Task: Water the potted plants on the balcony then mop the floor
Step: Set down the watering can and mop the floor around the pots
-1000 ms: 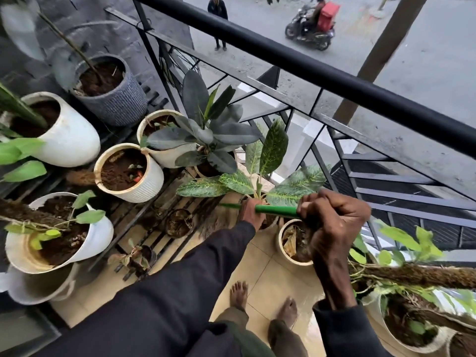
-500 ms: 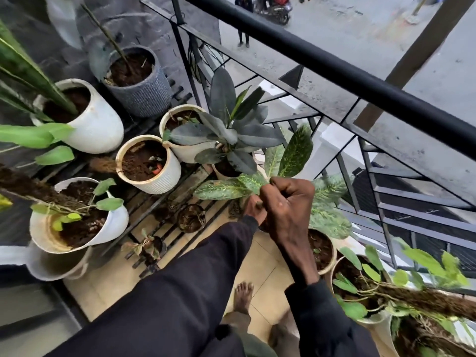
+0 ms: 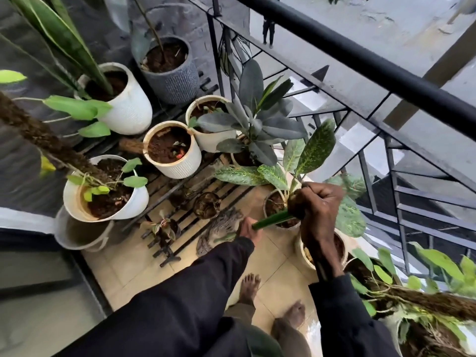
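Both my hands hold a green mop handle (image 3: 273, 219) that slants down to the left. My right hand (image 3: 318, 202) is fisted around its upper end, over the pot of a spotted-leaf plant (image 3: 316, 148). My left hand (image 3: 248, 230) grips it lower down. Beyond the left hand, a grey stringy mop head (image 3: 221, 228) lies on the beige tiled floor (image 3: 144, 266) beside a black slatted plant rack (image 3: 177, 199). Several potted plants stand on and around the rack, among them a white ribbed pot (image 3: 180, 167) of dark soil.
A black metal railing (image 3: 360, 63) runs along the right, with the street far below. A grey textured pot (image 3: 172, 81) stands at the back by the wall. More pots with mossy poles (image 3: 425, 305) crowd the lower right. My bare feet (image 3: 249, 287) stand on the tiles.
My view has swung left and down. The green handle has tipped from near level to slanting down-left, and the mop head has come into view on the floor by the rack.
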